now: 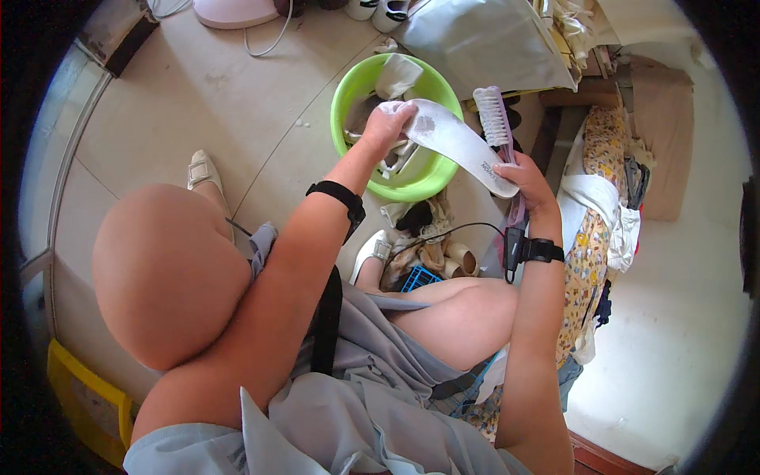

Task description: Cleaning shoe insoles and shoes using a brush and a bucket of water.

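A white shoe insole (455,141) with a grey patch near one end is stretched between my hands, above and to the right of a lime-green basin (400,192). My left hand (386,127) pinches its left end over the basin. The other end is in my right hand (530,180), thumb on top. That same hand also holds a scrub brush (492,119) with a pale purple handle, its white bristles upright beyond my fingers. Inside the basin are a white piece (398,76) and other wet-looking white and dark items I cannot name.
Shoes and cloths (431,229) lie heaped below the basin, by a blue plastic grid (419,277). Yellow patterned fabric (576,277) covers something long at my right. A silvery bag (479,43) stands beyond the basin. A yellow frame (87,384) is at lower left.
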`<state>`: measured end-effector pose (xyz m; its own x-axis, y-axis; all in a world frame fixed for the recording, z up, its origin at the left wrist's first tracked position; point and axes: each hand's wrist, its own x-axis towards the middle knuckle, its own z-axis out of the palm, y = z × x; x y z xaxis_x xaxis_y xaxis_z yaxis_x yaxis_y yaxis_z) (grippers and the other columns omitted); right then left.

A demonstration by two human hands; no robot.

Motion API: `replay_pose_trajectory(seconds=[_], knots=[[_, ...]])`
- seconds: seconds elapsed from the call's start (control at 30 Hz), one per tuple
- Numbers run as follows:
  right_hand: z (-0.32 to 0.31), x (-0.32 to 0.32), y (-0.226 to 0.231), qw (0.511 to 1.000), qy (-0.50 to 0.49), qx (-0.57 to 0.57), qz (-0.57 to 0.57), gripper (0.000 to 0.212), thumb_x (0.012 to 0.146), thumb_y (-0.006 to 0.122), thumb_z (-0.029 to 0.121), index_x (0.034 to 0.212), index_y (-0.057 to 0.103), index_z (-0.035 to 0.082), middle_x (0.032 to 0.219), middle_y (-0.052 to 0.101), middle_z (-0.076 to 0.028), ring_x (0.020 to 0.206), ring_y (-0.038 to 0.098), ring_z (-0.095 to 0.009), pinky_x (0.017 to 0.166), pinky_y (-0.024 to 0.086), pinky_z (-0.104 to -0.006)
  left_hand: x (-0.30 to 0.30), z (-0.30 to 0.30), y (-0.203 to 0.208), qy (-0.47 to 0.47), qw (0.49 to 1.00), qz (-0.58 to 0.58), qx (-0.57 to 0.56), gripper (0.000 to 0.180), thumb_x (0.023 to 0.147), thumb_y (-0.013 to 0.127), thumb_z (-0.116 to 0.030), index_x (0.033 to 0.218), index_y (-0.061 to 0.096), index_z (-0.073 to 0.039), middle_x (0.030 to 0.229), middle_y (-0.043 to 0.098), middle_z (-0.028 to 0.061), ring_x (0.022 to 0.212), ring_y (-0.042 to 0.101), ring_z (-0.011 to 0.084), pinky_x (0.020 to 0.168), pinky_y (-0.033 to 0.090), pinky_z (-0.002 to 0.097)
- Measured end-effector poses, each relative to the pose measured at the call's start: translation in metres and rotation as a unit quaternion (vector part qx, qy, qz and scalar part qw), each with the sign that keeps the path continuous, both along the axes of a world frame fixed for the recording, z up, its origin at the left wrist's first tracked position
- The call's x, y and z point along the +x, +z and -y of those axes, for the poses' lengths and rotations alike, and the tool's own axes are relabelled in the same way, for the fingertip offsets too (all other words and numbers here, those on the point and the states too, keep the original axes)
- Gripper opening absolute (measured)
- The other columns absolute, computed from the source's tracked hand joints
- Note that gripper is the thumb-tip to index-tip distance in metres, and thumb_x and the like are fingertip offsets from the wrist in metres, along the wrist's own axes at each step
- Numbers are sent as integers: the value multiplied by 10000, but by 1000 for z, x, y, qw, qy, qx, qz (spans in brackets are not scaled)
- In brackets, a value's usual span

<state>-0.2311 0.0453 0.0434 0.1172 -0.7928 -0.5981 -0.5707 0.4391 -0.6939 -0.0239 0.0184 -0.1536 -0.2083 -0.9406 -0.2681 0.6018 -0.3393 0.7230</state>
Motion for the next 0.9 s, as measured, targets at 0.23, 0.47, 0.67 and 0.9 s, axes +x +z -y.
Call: replay_pose_trajectory(seconds=[0.23, 0.47, 0.67, 0.9], knots=[[6, 27, -21, 997, 17, -69, -23, 391, 701, 652, 157, 1040, 571, -20, 876, 604, -31, 746, 554, -94, 695, 448, -238, 10, 6, -45, 19, 974, -152, 166, 476, 890, 457, -427, 1207, 421, -73, 1087, 549, 158, 992, 548, 279, 877, 433, 453], [-1, 53, -48, 929, 153, -207, -265, 374, 678, 669, 230, 959, 598, -7, 831, 639, -154, 733, 614, -233, 672, 473, -324, -34, -14, 33, -74, 944, -284, 148, 476, 902, 348, -485, 1232, 415, -148, 1173, 499, 124, 1118, 453, 284, 955, 326, 525], [-13, 88, -52, 957, 176, -138, -185, 391, 731, 670, 274, 987, 589, -10, 813, 622, -101, 752, 597, -200, 712, 465, -306, -27, -3, 26, -50, 926, -350, 130, 466, 887, 348, -505, 1082, 507, -113, 985, 573, 92, 935, 537, 259, 860, 416, 444], [-2, 78, -71, 976, 139, -166, 0, 315, 802, 603, 163, 1051, 556, -24, 875, 605, -71, 770, 586, -152, 705, 464, -291, -20, -7, 7, -82, 943, -318, 62, 324, 880, 438, -350, 1039, 526, -82, 899, 593, 111, 792, 606, 227, 674, 514, 373]])
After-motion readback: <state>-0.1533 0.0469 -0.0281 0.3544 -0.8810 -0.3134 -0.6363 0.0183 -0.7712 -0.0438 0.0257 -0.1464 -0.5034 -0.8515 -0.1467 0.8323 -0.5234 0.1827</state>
